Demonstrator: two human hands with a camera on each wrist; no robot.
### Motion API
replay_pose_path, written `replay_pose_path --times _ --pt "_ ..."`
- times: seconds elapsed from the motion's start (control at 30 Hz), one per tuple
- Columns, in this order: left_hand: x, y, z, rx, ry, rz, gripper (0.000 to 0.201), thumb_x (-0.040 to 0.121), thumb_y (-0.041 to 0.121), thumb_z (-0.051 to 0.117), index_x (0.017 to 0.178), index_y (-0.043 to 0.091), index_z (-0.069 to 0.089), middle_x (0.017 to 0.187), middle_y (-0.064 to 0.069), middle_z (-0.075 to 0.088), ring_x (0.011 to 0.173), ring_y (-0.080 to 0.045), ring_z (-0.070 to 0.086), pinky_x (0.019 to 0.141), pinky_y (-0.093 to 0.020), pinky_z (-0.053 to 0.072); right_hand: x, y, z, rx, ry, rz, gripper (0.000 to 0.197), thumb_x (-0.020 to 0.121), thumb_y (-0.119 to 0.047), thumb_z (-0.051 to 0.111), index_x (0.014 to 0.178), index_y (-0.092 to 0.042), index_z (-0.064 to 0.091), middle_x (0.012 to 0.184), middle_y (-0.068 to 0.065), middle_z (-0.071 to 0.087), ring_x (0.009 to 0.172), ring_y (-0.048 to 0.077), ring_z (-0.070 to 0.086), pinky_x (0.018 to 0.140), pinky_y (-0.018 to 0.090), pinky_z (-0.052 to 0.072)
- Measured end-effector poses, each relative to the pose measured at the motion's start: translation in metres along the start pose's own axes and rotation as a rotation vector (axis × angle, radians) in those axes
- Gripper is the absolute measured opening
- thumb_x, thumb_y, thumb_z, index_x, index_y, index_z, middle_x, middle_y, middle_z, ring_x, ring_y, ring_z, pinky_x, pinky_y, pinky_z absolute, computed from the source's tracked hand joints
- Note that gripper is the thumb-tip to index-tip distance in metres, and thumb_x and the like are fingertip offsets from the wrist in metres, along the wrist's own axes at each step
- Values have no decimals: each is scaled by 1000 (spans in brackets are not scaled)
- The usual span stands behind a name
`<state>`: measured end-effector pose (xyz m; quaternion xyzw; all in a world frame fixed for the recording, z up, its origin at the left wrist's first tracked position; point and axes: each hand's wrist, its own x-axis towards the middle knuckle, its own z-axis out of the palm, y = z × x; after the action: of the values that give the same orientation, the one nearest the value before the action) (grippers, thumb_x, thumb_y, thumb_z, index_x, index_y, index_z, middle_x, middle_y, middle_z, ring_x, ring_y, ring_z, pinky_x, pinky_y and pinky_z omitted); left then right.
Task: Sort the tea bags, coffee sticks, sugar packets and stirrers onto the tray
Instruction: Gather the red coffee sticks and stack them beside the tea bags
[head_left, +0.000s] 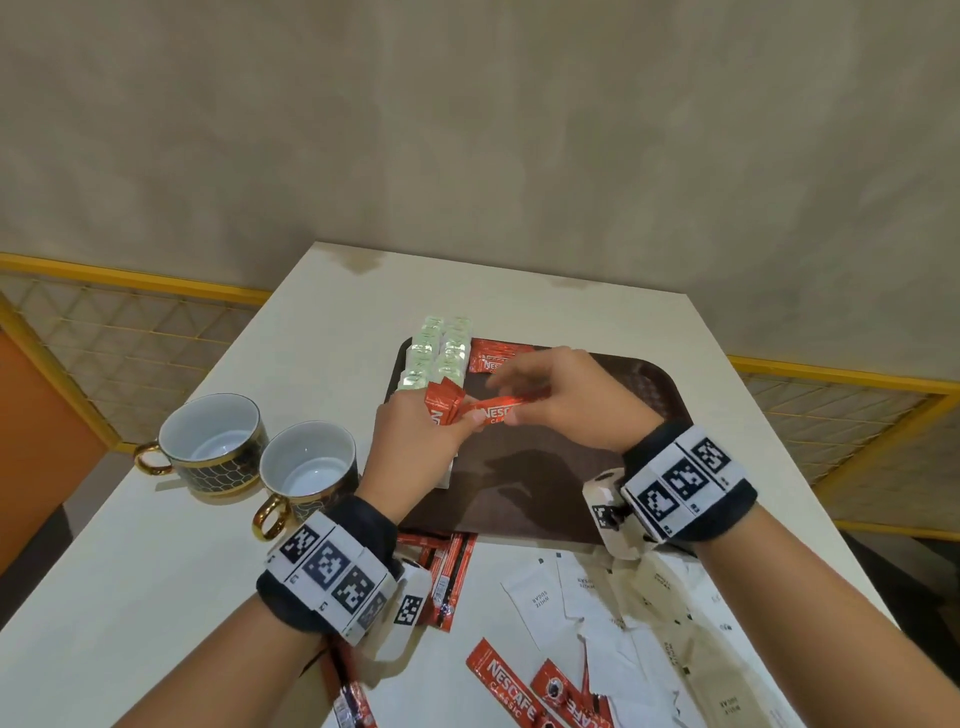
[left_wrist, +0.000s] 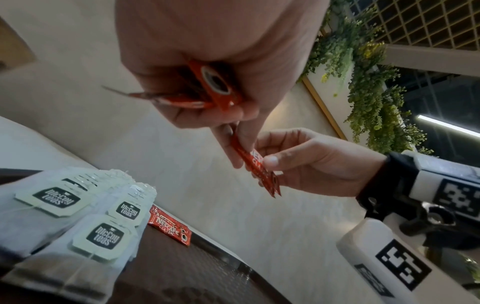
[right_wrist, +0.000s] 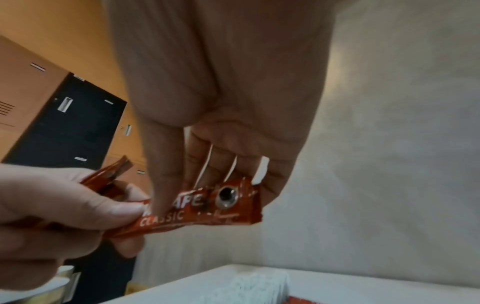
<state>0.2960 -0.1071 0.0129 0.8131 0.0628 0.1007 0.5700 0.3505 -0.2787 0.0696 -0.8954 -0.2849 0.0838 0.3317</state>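
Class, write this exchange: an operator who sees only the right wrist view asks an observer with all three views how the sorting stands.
Operator: I only see a coffee stick being held. Is anything on the tray yet?
Observer: Yes, tea bags lie in two rows at the far left corner of the tray.
Operator: Where is the sugar?
Observer: The sugar packets lie on the table, off the tray, on the person's side of it.

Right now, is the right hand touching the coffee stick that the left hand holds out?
Touching. In the right wrist view the right hand's fingertips press on the coffee stick.
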Motion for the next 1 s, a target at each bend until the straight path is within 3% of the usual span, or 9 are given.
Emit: replay_pose_path --times 0.13,0.27,0.4,0.53,0.6,0.67,0.77,0.9,1.0 --pt "13 -5 2 49 1 -47 26 84 30 74 107 16 73 95 4 72 88 -9 67 74 -16 47 29 16 4 -108 -37 14 9 81 -10 75 88 -15 74 85 -3 71 78 9 65 73 18 49" --pt "19 -13 -1 28 47 -125 19 84 27 72 102 20 74 93 10 68 83 -1 63 71 -13 47 74 63 7 -215 111 176 19 81 -4 72 99 -11 72 93 4 69 86 16 62 79 23 47" --pt "17 -19 -4 -12 20 -175 18 83 26 73 101 23 74 88 17 68 86 -2 66 67 -14 50 115 99 15 -296 95 295 18 79 -5 73 96 -11 71 97 9 68 92 25 64 86 36 53" --pt "15 -22 -8 -60 26 -205 24 84 27 73 108 23 74 101 11 70 89 -5 68 61 -12 48 140 113 27 -348 53 292 16 78 -6 71 91 -14 66 96 9 68 90 27 64 83 39 54" --pt "14 -22 -9 -61 16 -205 27 85 26 73 111 22 73 105 5 72 81 -6 67 56 -8 48 145 118 32 -390 23 273 16 80 -9 70 94 -14 65 96 9 68 91 29 64 84 38 53" --pt "12 -21 -8 -72 9 -222 28 85 26 72 113 22 72 109 3 71 78 -8 67 62 -9 51 147 123 35 -424 12 257 18 80 -11 68 97 -15 66 99 10 68 93 30 64 85 39 52" --pt "11 -20 -7 -98 11 -250 27 85 26 73 112 22 72 112 2 71 91 -1 56 78 -19 48 148 126 35 -410 8 231 22 79 -9 69 101 -11 66 103 11 67 96 30 62 86 39 52" --pt "14 -18 -6 -103 14 -259 21 83 26 74 104 24 74 102 12 71 75 -8 68 71 -21 57 148 126 34 -422 6 219 26 78 -7 69 103 -8 64 105 12 63 97 29 60 85 37 50" --pt "16 -19 -5 -120 4 -264 24 83 28 74 107 24 73 99 18 69 91 -3 67 73 -13 53 149 125 35 -434 1 211 25 79 -6 69 103 -6 63 105 14 63 97 30 59 81 33 48"
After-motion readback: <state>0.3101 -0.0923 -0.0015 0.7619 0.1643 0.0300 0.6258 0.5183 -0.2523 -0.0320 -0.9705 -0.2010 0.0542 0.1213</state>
